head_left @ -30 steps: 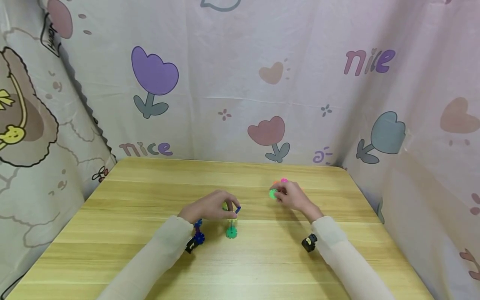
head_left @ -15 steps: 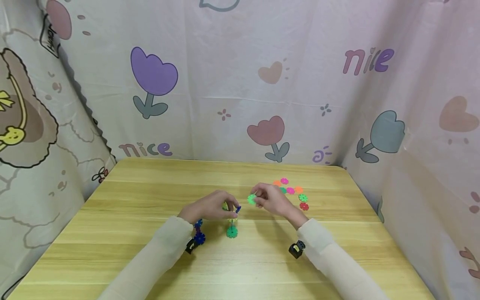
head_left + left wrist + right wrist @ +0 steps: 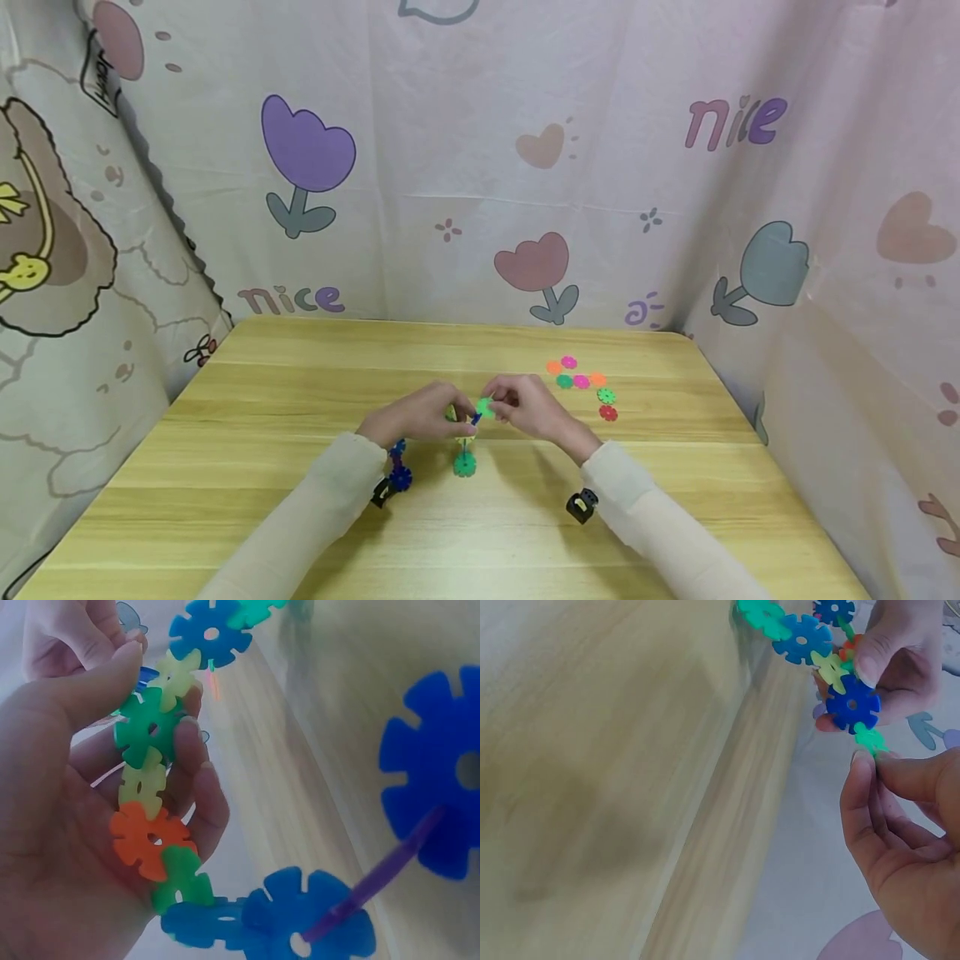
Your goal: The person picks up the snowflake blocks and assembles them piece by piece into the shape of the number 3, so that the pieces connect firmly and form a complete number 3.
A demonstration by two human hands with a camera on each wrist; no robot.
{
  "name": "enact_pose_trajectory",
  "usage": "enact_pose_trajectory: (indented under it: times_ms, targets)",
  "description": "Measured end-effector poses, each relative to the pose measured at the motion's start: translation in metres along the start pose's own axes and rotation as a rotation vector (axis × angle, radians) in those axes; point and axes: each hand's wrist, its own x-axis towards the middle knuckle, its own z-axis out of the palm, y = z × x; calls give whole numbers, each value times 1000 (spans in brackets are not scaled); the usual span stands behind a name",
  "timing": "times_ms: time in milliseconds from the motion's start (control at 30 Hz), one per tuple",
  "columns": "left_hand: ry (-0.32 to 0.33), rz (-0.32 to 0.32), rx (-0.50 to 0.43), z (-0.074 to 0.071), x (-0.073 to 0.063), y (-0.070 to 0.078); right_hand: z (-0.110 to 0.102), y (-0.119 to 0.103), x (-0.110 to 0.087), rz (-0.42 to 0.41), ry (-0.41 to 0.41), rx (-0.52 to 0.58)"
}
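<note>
My left hand [image 3: 423, 412] grips a chain of slotted, flower-shaped interlocking discs. In the left wrist view, a yellow disc [image 3: 142, 784], an orange disc [image 3: 142, 844] and a green disc [image 3: 146, 727] of it lie across the fingers. Blue discs [image 3: 442, 750] and an edge-on purple disc [image 3: 375, 877] hang off one end. Another branch ends in a teal-green disc [image 3: 465, 464] below the hand. My right hand [image 3: 536, 408] pinches a light green disc [image 3: 870, 739] between thumb and fingertips. Its far edge meets the rim of a blue disc [image 3: 849, 712] on the chain.
Several loose discs lie at the back right of the wooden table [image 3: 315, 350], among them a pink disc [image 3: 569, 362], an orange disc [image 3: 553, 367] and a red disc [image 3: 608, 412]. A patterned curtain [image 3: 450, 167] hangs behind and at both sides.
My right hand has moved left from the loose discs, bringing the light green disc up to the chain. The left hand stays nearly still, holding the chain.
</note>
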Motion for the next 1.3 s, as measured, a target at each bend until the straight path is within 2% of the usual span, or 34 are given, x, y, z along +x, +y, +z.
enact_pose_trajectory:
  times_ms: [200, 400, 600, 833, 933, 1033, 1200, 1300]
  targets:
    - [-7, -1, 24, 0, -1, 2, 5, 0, 0, -10, 15, 12]
    - [30, -33, 51, 3, -1, 2, 10, -1, -2, -15, 72, 46]
    - [52, -39, 92, 2, -1, 5, 14, -4, -2, -30, 124, 42]
    - [28, -38, 96, 1, -2, 9, 15, -4, -5, -44, 85, 37]
    - [15, -39, 76, 0, -3, 10, 10, -3, -7, -30, 52, 47]
    - [-1, -26, 62, -2, -3, 9, 1, 1, -9, 7, 52, 27]
    - [5, -23, 48, -2, -5, 2, -24, 15, -15, 101, 116, -22]
    - [30, -26, 37, -2, -7, -3, -41, 27, -20, 143, 165, -73]
